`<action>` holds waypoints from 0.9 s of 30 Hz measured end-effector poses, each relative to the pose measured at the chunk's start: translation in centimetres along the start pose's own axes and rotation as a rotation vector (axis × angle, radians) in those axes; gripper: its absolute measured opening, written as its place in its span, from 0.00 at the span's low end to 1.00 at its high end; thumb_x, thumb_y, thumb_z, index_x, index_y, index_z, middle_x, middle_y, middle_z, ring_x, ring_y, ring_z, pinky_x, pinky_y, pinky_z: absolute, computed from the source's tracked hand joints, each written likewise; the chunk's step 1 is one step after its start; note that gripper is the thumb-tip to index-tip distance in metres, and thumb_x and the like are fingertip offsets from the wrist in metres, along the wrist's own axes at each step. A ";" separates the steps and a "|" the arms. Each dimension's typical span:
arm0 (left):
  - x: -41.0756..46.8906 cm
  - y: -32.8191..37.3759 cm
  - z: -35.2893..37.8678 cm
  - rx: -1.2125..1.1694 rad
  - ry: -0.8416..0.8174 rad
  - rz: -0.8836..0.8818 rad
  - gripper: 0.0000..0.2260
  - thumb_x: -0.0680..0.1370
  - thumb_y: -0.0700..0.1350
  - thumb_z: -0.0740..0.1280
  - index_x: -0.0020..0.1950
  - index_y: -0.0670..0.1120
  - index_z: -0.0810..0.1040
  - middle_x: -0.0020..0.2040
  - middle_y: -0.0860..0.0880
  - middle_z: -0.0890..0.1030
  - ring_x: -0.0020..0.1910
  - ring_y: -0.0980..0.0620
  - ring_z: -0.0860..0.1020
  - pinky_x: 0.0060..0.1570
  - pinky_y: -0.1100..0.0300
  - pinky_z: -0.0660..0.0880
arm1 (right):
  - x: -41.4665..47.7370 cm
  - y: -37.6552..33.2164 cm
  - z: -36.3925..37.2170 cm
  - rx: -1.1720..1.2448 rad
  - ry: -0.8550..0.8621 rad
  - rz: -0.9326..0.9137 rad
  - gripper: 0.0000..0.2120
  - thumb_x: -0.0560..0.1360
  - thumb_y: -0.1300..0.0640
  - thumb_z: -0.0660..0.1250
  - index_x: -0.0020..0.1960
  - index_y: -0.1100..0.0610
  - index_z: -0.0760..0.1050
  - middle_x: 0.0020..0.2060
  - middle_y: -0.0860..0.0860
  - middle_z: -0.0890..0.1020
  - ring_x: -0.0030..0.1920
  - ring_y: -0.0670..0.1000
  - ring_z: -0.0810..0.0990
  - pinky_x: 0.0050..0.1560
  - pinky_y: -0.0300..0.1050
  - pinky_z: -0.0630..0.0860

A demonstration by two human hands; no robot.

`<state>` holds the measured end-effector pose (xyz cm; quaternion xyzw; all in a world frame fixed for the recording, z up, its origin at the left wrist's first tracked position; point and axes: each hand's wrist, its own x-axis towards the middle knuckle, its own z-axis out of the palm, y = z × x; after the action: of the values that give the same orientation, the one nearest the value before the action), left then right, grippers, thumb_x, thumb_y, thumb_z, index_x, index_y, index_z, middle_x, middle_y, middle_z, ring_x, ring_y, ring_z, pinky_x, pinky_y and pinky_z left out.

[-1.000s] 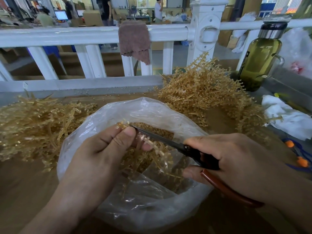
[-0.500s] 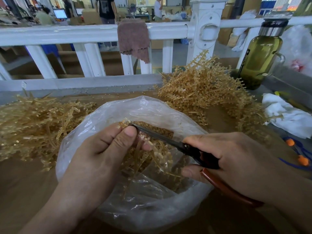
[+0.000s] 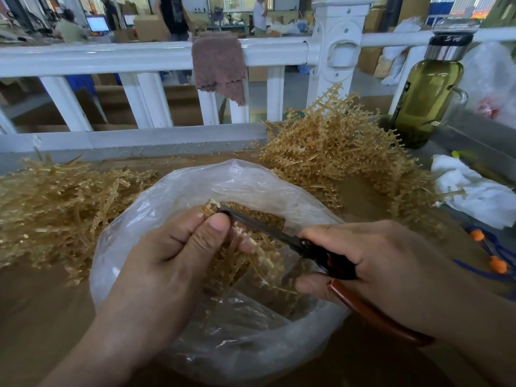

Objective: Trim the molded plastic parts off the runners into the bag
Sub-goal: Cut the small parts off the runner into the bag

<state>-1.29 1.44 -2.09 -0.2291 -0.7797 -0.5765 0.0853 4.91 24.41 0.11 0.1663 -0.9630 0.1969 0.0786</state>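
Observation:
A clear plastic bag (image 3: 251, 177) stands open on the brown table, with small tan cut parts (image 3: 259, 216) inside. Over its mouth my left hand (image 3: 167, 261) pinches a bundle of tan plastic runners (image 3: 251, 255) between thumb and fingers. My right hand (image 3: 377, 269) grips scissors (image 3: 279, 233) with dark blades and a red-brown handle. The blades lie across the bundle, their tip beside my left thumb.
A heap of stripped tan runners (image 3: 55, 208) lies left of the bag, a heap with parts attached (image 3: 335, 152) behind it on the right. A green bottle (image 3: 427, 99), white cloth (image 3: 474, 191), blue cord with orange beads (image 3: 488, 255) sit right. A white railing (image 3: 139, 57) borders the back.
My left hand has turned the runner bundle slightly and the scissors have shifted a little along it. Both hands stay over the bag.

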 end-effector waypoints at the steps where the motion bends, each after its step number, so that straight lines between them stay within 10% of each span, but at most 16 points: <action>1: 0.0 -0.1 0.0 -0.019 -0.007 -0.008 0.11 0.80 0.55 0.65 0.42 0.58 0.86 0.41 0.59 0.86 0.40 0.67 0.82 0.39 0.80 0.71 | 0.0 0.0 0.0 -0.002 0.003 -0.003 0.18 0.75 0.31 0.59 0.48 0.44 0.74 0.31 0.39 0.74 0.33 0.41 0.75 0.35 0.34 0.71; 23: 0.8 -1.7 -0.1 -0.250 0.126 -0.103 0.06 0.74 0.52 0.70 0.47 0.54 0.84 0.40 0.49 0.87 0.43 0.55 0.85 0.51 0.53 0.74 | -0.1 0.0 0.0 -0.003 -0.029 0.079 0.22 0.70 0.27 0.57 0.52 0.41 0.75 0.37 0.39 0.79 0.41 0.41 0.77 0.44 0.36 0.73; 27: 1.0 -1.9 0.0 -0.354 0.141 -0.158 0.06 0.70 0.50 0.73 0.45 0.54 0.85 0.40 0.47 0.87 0.41 0.55 0.86 0.48 0.61 0.78 | -0.2 0.0 0.0 -0.022 -0.020 0.093 0.25 0.70 0.26 0.56 0.56 0.41 0.75 0.40 0.39 0.80 0.42 0.40 0.78 0.45 0.38 0.73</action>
<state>-2.98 1.25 -3.32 -0.1377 -0.6737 -0.7242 0.0527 5.11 24.45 0.06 0.1223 -0.9725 0.1882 0.0615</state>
